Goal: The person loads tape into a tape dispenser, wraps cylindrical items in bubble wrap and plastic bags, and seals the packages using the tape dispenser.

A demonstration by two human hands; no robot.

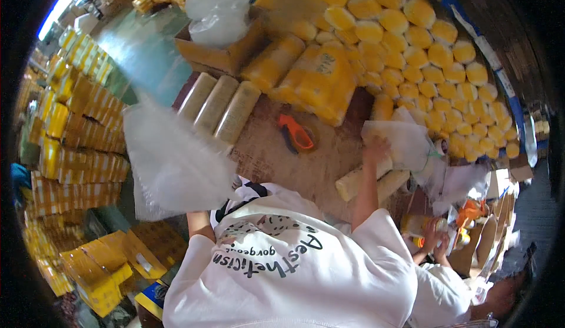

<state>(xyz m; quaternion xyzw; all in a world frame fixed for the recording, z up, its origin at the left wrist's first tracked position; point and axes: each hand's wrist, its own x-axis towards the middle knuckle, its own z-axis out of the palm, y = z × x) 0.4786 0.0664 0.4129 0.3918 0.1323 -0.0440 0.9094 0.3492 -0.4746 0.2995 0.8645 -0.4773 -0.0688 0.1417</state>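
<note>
A large translucent plastic bag [176, 164] spreads at the left, in front of my left forearm. My left hand is hidden behind or inside it, so its grip does not show. My right hand [378, 148], blurred, touches the edge of translucent plastic bags [404, 145] on the right of the brown table [265, 156]. Beneath my right forearm lie pale wrapped rolls [353, 182]. Orange-handled scissors [296, 134] rest mid-table. Behind them are yellow plastic-wrapped packs [318, 83], one with handwriting, and at the back left lie several pale wrapped rolls [216, 103].
Many yellow wrapped rolls [415, 59] are stacked beyond the table. A cardboard box [207, 52] holding clear plastic stands at the back left. Taped cartons [84, 164] fill the left side. At lower right, a co-worker's hands [435, 239] are near orange items [472, 213].
</note>
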